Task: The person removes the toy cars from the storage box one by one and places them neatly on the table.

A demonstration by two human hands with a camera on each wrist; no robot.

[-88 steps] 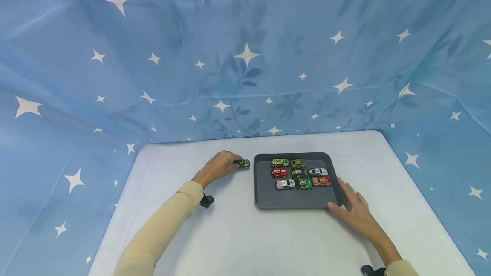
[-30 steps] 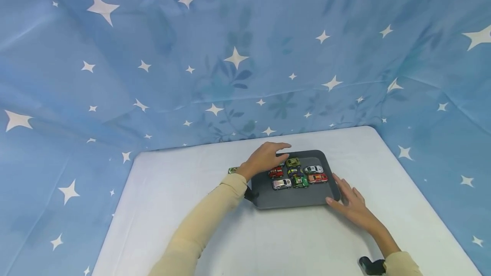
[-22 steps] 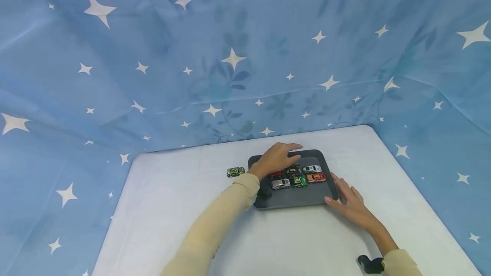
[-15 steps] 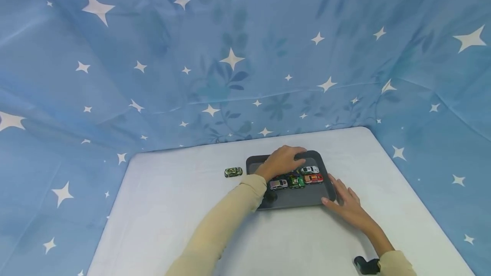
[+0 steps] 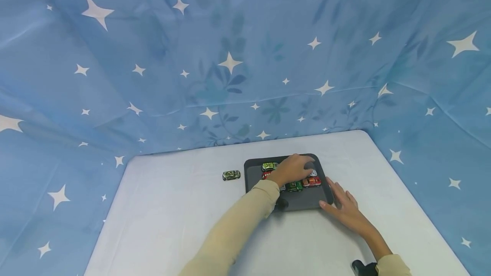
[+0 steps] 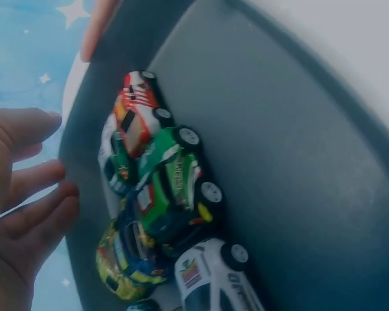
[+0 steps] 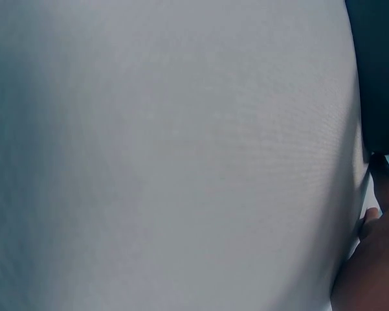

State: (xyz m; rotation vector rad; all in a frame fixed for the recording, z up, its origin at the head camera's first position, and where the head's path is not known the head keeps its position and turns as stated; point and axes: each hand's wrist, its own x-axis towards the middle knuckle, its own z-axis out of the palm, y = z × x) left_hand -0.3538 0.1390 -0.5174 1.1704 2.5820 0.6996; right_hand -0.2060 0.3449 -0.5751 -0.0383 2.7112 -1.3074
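A dark grey tray (image 5: pixel 303 201) sits on the white table and holds several toy cars. My left hand (image 5: pixel 296 167) hovers over the cars at the tray's rear right, fingers relaxed, holding nothing. In the left wrist view its fingers (image 6: pixel 35 194) hang beside an orange car (image 6: pixel 137 109), a green car (image 6: pixel 171 188), a blue-and-yellow car (image 6: pixel 124 258) and a white car (image 6: pixel 213 280). My right hand (image 5: pixel 342 202) lies flat against the tray's front right corner. A green camouflage car (image 5: pixel 231 175) stands alone on the table left of the tray.
The white table (image 5: pixel 172 220) is ringed by a blue star-print cloth backdrop (image 5: pixel 230 63). The right wrist view shows mostly white tablecloth (image 7: pixel 168 155) with the tray's dark edge (image 7: pixel 382 65) at the upper right.
My left hand let go of the camouflage car on the table and moved right, over the cars in the tray. My right hand stayed at the tray's corner.
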